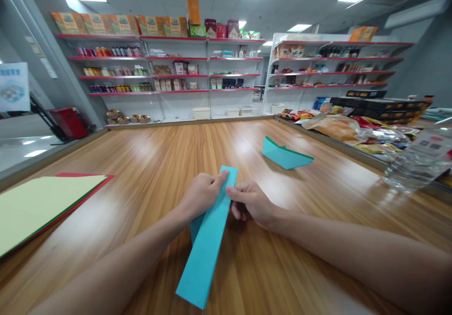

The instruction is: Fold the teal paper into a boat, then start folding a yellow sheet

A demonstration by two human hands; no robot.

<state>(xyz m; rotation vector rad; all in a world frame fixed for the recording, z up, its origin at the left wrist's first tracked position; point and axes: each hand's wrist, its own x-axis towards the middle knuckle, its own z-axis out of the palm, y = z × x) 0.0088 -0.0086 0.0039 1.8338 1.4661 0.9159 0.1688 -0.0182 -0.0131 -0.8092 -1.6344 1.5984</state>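
Note:
A folded strip of blue paper (208, 244) slants across the middle of the view, its near end toward me. Another flap of the same blue shows under its left side. My left hand (202, 193) grips the strip's far left edge, thumb on top near the end. From the right, my right hand (252, 204) pinches the opposite edge between thumb and curled fingers. The undersides of both grips are hidden. Beyond my right hand, a folded blue paper boat (286, 157) with a green inner side rests on the table.
Yellow, green and red paper sheets (45, 202) lie stacked at left on the wooden table (151, 164). At right stand a clear plastic bottle (413, 164) and packaged snacks (339, 126). Stocked shelves (173, 65) line the back, and a red cart (68, 123) stands at far left.

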